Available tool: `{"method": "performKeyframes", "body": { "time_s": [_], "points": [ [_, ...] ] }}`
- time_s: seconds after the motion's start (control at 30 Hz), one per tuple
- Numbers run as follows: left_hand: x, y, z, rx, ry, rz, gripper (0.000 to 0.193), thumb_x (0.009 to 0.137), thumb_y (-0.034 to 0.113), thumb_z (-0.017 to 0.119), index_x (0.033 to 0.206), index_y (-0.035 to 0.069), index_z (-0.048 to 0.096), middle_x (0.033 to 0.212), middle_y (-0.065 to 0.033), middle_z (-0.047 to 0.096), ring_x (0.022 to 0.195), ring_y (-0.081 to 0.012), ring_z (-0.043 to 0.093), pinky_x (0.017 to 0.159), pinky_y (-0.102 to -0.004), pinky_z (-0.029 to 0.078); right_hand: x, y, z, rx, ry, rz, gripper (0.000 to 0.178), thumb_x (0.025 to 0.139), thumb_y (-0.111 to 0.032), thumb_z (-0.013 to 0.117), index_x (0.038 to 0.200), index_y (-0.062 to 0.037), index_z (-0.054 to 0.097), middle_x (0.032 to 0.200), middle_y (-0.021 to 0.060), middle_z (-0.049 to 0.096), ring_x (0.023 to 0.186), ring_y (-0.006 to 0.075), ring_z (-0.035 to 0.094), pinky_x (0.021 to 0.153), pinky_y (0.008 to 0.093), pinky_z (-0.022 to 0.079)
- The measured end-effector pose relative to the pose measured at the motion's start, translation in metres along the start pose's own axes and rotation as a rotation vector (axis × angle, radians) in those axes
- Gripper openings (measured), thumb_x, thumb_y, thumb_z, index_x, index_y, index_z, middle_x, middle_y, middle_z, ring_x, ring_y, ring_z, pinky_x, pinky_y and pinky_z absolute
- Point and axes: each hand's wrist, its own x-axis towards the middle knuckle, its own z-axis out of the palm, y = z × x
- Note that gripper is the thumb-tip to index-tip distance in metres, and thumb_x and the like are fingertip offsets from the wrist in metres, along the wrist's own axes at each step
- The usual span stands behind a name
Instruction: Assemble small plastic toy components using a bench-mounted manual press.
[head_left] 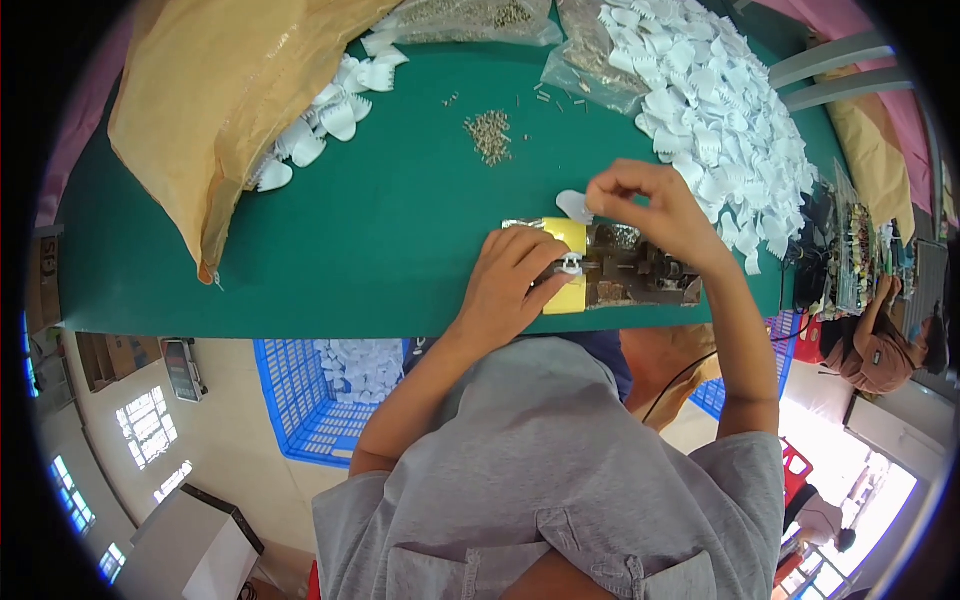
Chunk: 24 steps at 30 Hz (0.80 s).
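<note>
Near, downward fisheye head view over the green table [370, 235]

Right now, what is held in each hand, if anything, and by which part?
The right hand pinches a white piece by its right end. The left hand is at a small white part; whether held cannot be told.

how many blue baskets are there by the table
2: one blue basket at the left, holding white pieces; another at the right, partly hidden by the right arm. Others may be hidden.
</note>
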Motion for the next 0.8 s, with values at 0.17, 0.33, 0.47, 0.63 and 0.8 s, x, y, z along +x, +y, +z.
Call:
{"method": "performKeyframes", "body": {
  "time_s": [0.17,0.33,0.47,0.63,0.8],
  "points": [
    [0.002,-0.004,0.001,0.011,0.031,0.029,0.031,0.086,0.013,0.081,0.114,0.007,0.070,0.114,-0.0099,0.069,0.108,-0.0341,0.064,0.095,-0.0447,0.048,-0.031,-0.019,0.021,-0.299,-0.070,-0.190,0.009,0.099,-0.008,0.066,0.104,-0.0013,0.067,0.097,0.0102,0.067,0.085,0.0275,0.065,0.077,0.0364,0.053],
    [0.001,-0.005,0.004,0.012,0.025,0.016,0.031,0.086,0.013,0.080,0.114,0.007,0.069,0.115,-0.0096,0.067,0.111,-0.0337,0.063,0.097,-0.0457,0.047,-0.033,-0.010,0.036,-0.470,-0.020,-0.282,0.007,0.098,-0.013,0.067,0.099,-0.0069,0.065,0.089,0.0102,0.065,0.090,0.0328,0.065,0.074,0.0451,0.052],
    [0.000,-0.004,0.004,0.004,0.019,0.007,0.031,0.087,0.016,0.079,0.115,0.009,0.067,0.115,-0.0093,0.066,0.113,-0.0332,0.061,0.100,-0.0468,0.046,-0.033,-0.012,0.035,-0.504,-0.055,-0.270,0.008,0.097,-0.011,0.068,0.102,-0.0053,0.065,0.093,0.0112,0.064,0.088,0.0328,0.064,0.074,0.0436,0.053],
    [-0.002,-0.006,0.004,0.009,0.017,0.011,0.031,0.087,0.016,0.079,0.115,0.009,0.067,0.115,-0.0089,0.066,0.113,-0.0332,0.061,0.100,-0.0467,0.046,-0.032,-0.017,0.035,-0.537,-0.086,-0.302,0.010,0.094,-0.011,0.070,0.100,-0.0059,0.064,0.092,0.0097,0.064,0.086,0.0319,0.063,0.073,0.0432,0.052],
    [-0.002,-0.007,0.004,0.011,0.019,0.013,0.031,0.087,0.016,0.079,0.114,0.009,0.067,0.116,-0.0084,0.066,0.114,-0.0329,0.061,0.101,-0.0464,0.045,-0.036,-0.011,0.043,-0.476,0.001,-0.306,0.009,0.090,-0.012,0.074,0.091,-0.0079,0.065,0.084,0.0056,0.064,0.086,0.0271,0.064,0.070,0.0426,0.050]
  ]
}}
